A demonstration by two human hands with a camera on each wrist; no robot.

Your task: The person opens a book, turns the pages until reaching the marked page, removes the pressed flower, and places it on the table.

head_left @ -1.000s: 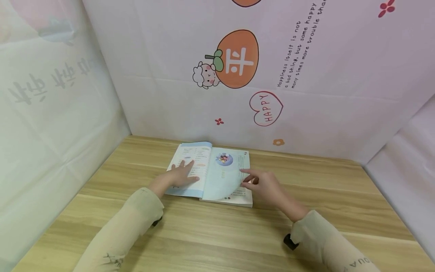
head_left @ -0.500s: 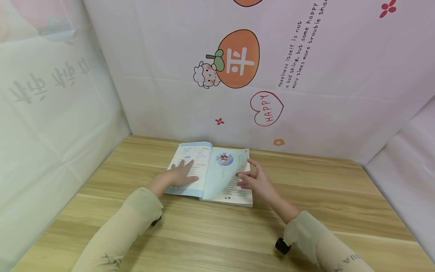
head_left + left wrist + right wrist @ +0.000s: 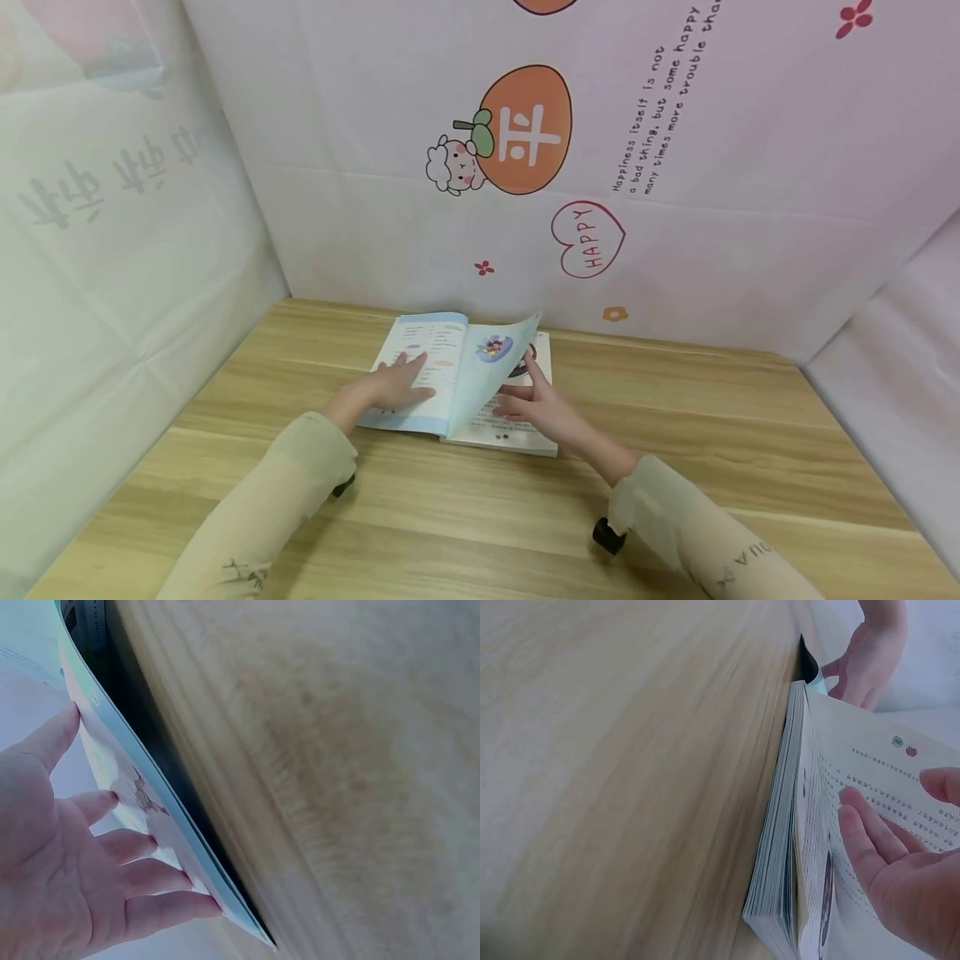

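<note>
So the book (image 3: 517,434) is lying spread toward the back of the wooden table (image 3: 420,517), close to the wall sheet (image 3: 337,217). Left arm reaches in from the lower left, and the left hand (image 3: 390,387) is pretty much flat on the left-hand page, fingers spread, fingertips touching the paper, nothing gripped. Right arm angles in from the other side. The right hand (image 3: 543,408) has its fingers loosely extended, thumb well apart, nothing pinched, right beside a slanting light-blue page (image 3: 483,375). Can't tell if the index fingertip's actually touching that page.
</note>
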